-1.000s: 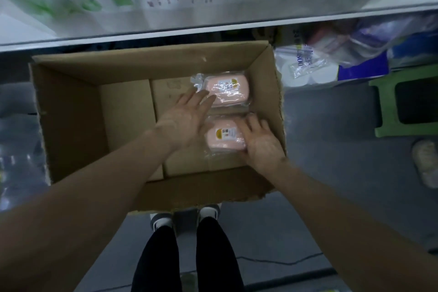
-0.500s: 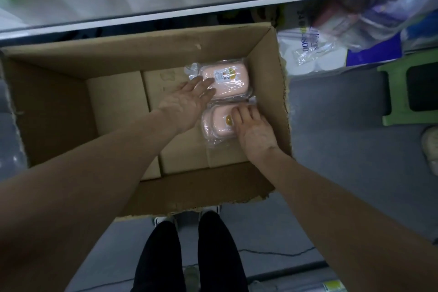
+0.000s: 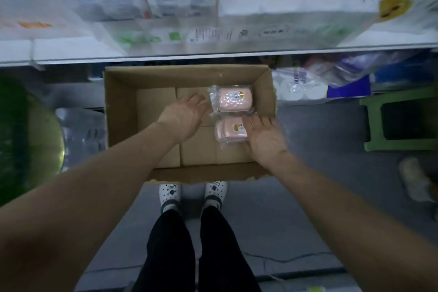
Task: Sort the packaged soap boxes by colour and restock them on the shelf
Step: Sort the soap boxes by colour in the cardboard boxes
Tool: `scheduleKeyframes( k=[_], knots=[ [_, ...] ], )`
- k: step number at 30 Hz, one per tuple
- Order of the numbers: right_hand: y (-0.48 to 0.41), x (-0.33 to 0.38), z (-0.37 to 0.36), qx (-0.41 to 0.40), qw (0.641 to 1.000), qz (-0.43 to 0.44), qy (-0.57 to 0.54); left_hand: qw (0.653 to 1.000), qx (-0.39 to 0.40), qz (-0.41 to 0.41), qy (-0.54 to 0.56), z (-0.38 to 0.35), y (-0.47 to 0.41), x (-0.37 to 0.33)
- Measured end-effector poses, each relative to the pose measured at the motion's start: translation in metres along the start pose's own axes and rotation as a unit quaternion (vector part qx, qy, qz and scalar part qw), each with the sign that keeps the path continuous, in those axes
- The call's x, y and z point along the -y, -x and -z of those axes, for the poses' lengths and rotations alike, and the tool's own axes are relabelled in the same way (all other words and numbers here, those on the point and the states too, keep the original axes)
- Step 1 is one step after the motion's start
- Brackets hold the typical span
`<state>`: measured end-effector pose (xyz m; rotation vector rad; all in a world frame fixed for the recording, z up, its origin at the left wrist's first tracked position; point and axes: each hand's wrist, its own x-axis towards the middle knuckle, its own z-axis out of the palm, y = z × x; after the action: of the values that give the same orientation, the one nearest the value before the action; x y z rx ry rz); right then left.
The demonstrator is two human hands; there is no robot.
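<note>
blur smears the tissue packs on the shelf; the soap labels are unreadable. left hand hovers open, fingers straight, just beside the far pink soap box; contact unclear. right hand rests open-fingered on the near pink soap box. both lie against the cardboard box's right wall, with a green stool beyond it.

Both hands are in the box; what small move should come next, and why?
Probably curl the right hand round the near pink soap pack: its straight fingers lie across it, gripping nothing, while the open left hand is beside the far pack.
</note>
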<state>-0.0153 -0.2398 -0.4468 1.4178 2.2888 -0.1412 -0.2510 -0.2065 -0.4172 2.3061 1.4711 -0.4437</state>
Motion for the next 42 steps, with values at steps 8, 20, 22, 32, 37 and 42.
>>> scheduleKeyframes(
  k=[8, 20, 22, 32, 37, 42],
  knots=[
    [0.044, 0.035, 0.133, -0.054, 0.996, 0.072, 0.025, 0.987, -0.143, 0.054, 0.041, 0.067, 0.143, 0.022],
    [0.048, 0.177, 0.279, -0.197, 0.947, 0.237, 0.086, 0.934, -0.262, 0.238, 0.043, 0.067, 0.356, 0.095],
    [0.043, 0.215, 0.294, -0.212, 0.937, 0.261, 0.090, 0.921, -0.276, 0.269, 0.057, 0.052, 0.391, 0.115],
    [0.027, 0.457, 0.320, -0.200, 0.920, 0.327, 0.076, 0.882, -0.236, 0.387, 0.131, -0.028, 0.573, 0.232],
    [0.011, 0.543, 0.326, -0.167, 0.930, 0.322, 0.067, 0.887, -0.204, 0.390, 0.138, -0.060, 0.625, 0.287],
    [-0.023, 0.599, 0.326, -0.130, 0.929, 0.338, 0.081, 0.883, -0.180, 0.398, 0.171, -0.082, 0.632, 0.335]
  ],
)
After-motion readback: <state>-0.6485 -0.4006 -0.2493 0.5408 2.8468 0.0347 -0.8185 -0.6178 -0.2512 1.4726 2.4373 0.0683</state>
